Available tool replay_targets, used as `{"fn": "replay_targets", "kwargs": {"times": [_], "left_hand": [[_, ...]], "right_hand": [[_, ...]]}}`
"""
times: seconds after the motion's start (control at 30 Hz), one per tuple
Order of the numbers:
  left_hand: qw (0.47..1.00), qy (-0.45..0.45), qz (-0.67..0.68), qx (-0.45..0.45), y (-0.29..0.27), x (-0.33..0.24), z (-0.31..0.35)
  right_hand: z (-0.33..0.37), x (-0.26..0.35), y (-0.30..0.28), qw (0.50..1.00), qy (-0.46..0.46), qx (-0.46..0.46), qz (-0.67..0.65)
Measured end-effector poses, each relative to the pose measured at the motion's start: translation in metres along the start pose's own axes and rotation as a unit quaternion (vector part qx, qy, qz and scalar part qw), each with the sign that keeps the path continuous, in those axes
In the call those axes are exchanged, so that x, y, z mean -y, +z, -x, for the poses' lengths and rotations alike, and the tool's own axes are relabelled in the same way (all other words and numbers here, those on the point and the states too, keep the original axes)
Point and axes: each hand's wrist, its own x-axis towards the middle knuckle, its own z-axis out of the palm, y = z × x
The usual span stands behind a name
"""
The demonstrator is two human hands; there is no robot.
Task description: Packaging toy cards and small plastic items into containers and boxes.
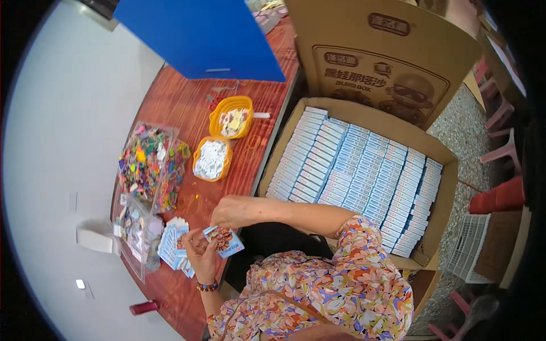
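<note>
Between my left thumb and fingers is a small blue-and-white picture box (226,243), tilted, its colourful printed face turned up. My left hand (200,254) wears a beaded bracelet and is closed on the box's left side. Just above the box, my right hand (230,212) is curled, fingertips pointing down; whatever it may hold is hidden. Next to my left hand, a fanned pile of flat blue-and-white boxes (168,245) lies on the reddish wooden table (183,116).
Beyond the pile stand clear bins of small colourful trinkets (140,165) and pale pieces (134,224). Yellow baskets hold white packets (210,160) and mixed bits (232,123). A large carton (449,170) filled with rows of boxes stands at right. A blue panel (199,34) rises at the back.
</note>
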Motion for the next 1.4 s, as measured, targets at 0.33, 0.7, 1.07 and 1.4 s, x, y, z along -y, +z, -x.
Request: {"fn": "replay_targets", "kwargs": {"times": [0.33, 0.7, 1.07, 1.4], "left_hand": [[0.99, -0.036, 0.135, -0.031, -0.015, -0.01, 0.012], [0.963, -0.058, 0.232, -0.125, -0.051, 0.039, 0.051], [0.965, -0.02, 0.202, -0.167, -0.079, 0.062, 0.063], [0.969, -0.007, 0.175, -0.173, -0.088, 0.082, 0.062]], "right_hand": [[-0.018, 0.023, 0.014, 0.998, 0.026, 0.031, -0.055], [-0.072, 0.032, 0.068, 0.977, 0.146, 0.15, -0.027], [-0.095, 0.014, 0.103, 0.982, 0.109, 0.148, -0.047], [-0.122, -0.002, 0.107, 0.954, 0.11, 0.254, -0.112]]}}
